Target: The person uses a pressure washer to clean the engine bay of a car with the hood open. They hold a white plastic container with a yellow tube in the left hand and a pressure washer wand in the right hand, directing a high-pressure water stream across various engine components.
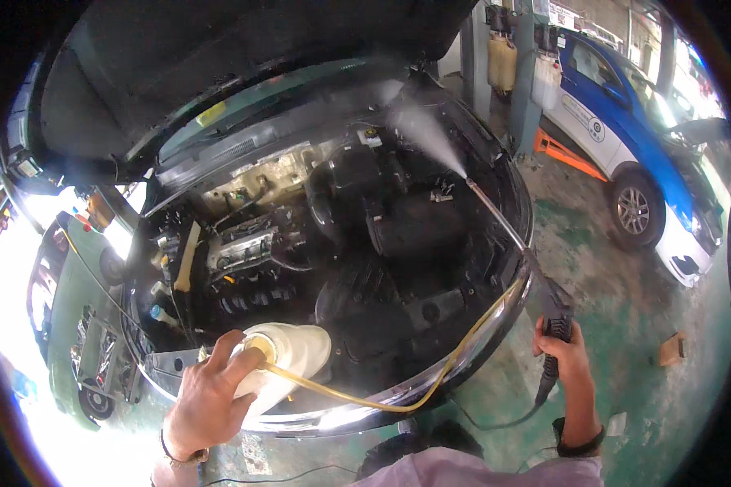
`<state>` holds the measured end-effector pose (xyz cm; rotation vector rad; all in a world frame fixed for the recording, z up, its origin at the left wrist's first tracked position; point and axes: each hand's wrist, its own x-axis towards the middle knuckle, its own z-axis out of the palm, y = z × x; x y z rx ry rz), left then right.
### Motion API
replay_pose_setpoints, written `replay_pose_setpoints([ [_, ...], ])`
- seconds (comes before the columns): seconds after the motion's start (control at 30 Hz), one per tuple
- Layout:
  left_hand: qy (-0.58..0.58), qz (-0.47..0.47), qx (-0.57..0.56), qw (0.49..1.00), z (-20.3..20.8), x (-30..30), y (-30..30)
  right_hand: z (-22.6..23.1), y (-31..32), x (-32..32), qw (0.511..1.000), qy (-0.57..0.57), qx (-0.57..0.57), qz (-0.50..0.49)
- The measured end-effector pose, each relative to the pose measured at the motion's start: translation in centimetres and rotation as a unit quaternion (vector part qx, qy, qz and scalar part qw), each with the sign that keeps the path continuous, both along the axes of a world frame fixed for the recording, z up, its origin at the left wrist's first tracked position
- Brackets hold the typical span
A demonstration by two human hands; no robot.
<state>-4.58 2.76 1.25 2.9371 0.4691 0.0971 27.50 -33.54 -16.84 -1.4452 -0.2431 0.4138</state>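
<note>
My left hand [207,398] is closed around the neck of a white plastic jug [307,351] at the front edge of an open engine bay [410,231]. A yellow hose [398,403] leads from the jug's mouth to the spray gun [555,302]. My right hand [574,357] is wrapped round the gun's black ribbed grip, to the right of the car's front. Its long metal wand [499,213] points toward the far right of the bay. A white mist [426,136] fans out from the tip over the engine parts. A black hose [539,396] hangs below the grip.
The raised hood [227,53] overhangs the bay. Beyond the right side stand a lift post [526,81], an orange lift arm [568,154] and a blue-and-white car [625,122]. A small brown block [672,349] lies on the green floor [617,321].
</note>
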Motion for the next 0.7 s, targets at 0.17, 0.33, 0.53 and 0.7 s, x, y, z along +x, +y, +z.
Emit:
replay_pose_setpoints([
  [0.17,-0.025,0.024,0.026,0.999,-0.3,0.3,-0.8,-0.1,0.9,1.1,0.996,-0.026,-0.088,-0.018],
  [0.33,-0.026,0.028,-0.032,0.999,0.1,0.6,-0.5,0.6,-0.3,1.5,0.998,0.028,-0.03,0.049],
  [0.53,-0.039,0.036,-0.027,0.998,-0.4,0.3,-0.5,0.5,-1.1,0.3,0.979,0.016,-0.025,0.203],
  [0.7,-0.014,0.05,-0.022,0.998,-0.3,0.2,-0.7,-0.9,-1.0,-0.1,0.967,-0.049,-0.092,0.231],
])
